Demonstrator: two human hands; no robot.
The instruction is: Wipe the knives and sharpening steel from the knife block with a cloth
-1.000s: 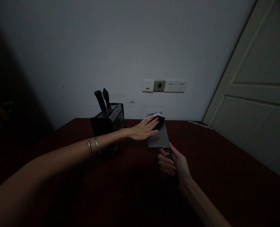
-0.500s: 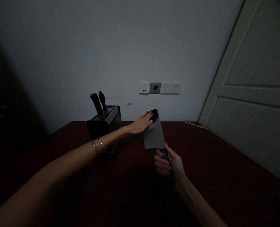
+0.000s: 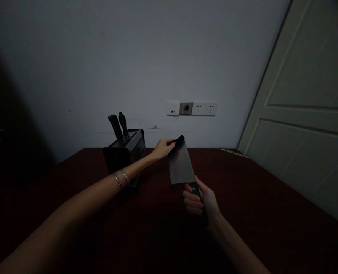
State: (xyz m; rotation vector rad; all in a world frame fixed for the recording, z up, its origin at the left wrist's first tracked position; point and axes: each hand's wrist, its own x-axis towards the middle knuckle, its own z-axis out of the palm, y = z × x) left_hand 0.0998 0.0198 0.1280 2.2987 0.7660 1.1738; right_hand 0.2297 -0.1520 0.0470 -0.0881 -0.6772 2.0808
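Note:
My right hand (image 3: 207, 201) is wrapped round the black handle of a cleaver (image 3: 182, 165), whose broad steel blade points up and away above the table. At the blade's far end, my left hand (image 3: 163, 148) is closed on a small black cloth (image 3: 180, 139), which lies against the blade's end. The fingertips of that hand are partly hidden behind the cloth and blade. Left of the blade stands a black knife block (image 3: 134, 142) with two black-handled tools upright in it; my left forearm crosses in front of its lower part.
The dark red table (image 3: 226, 182) runs back to a pale wall with a row of sockets (image 3: 199, 108). A panelled door (image 3: 308, 114) slants along the right. Near the table's back right edge lies a thin pale strip (image 3: 234, 153).
My left hand has gone from lying flat over the cloth to fingers closed on it at the blade's far end. The cleaver and right hand have shifted slightly left and down in view.

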